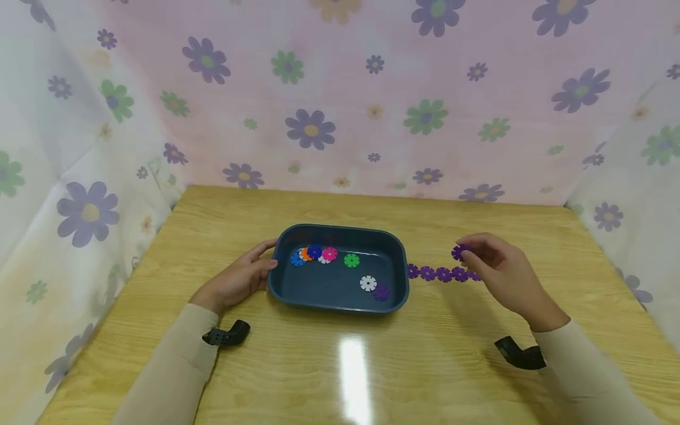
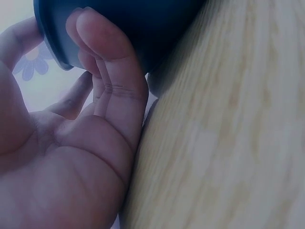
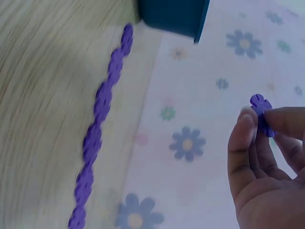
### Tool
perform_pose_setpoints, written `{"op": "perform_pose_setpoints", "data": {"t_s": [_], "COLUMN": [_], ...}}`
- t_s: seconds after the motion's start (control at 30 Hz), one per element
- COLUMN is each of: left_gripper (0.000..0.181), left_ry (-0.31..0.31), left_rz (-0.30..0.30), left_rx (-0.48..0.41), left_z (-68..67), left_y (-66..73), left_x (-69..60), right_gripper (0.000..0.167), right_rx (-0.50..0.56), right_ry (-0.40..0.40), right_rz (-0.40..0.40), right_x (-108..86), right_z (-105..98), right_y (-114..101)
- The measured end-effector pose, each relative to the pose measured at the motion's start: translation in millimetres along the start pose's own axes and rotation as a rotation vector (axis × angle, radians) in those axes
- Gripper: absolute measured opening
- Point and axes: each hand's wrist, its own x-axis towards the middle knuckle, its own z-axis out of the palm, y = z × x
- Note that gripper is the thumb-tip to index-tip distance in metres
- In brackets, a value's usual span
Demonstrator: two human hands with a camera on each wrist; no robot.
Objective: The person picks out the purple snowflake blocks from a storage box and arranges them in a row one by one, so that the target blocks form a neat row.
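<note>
A dark blue tray point(image 1: 340, 304) stands on the table. My left hand point(image 1: 240, 277) grips its left end, thumb at the rim; in the left wrist view, fingers point(image 2: 112, 43) bend against the tray wall. Between thumb and fingertips, my right hand point(image 1: 507, 277) pinches a purple notched plastic disc point(image 1: 459, 252), raised over the table. That disc point(image 3: 259, 114) is seen nearly edge-on in the right wrist view. Below it, a row of purple discs point(image 1: 444, 274) runs rightward from the tray's right side. The right hand covers part of the row in the head view.
Inside the tray lie a green disc point(image 1: 352, 260), a pink disc point(image 1: 330, 254), a white disc point(image 1: 368, 283), a purple disc point(image 1: 381, 292) and several blue, orange and white ones. Flowered cloth point(image 1: 372, 88) hangs behind the wooden table point(image 1: 297, 366) and at both sides.
</note>
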Motion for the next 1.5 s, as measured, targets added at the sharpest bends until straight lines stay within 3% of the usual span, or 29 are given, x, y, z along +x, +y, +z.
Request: {"op": "perform_pose_setpoints", "data": {"t_s": [0.23,0.67,1.13,1.5], "left_gripper": [0.063,0.061,0.059,0.057], "left_ry": [-0.014,-0.052,-0.054,-0.07], "left_rz": [0.006,0.031,0.042,0.049], "left_rx": [0.016,0.009,0.008,0.008], "left_z": [0.3,-3.3,-3.9,-1.3], "left_y": [-2.4,-8.2,-1.1,0.3], "left_x": [1.7,-6.5,-3.5,-2.4], "right_gripper": [0.029,0.036,0.039,0.041], "right_rx": [-0.003,-0.008,-0.038,-0.142], "right_ry": [0.145,0.203,0.097,-0.001], "right_rz": [0.094,0.308,0.511,0.568], "right_x": [-11.1,-20.1,-27.4,-41.5], "right_z": [-23,-41,-64,-81], "right_y": [32,68,113,137]}}
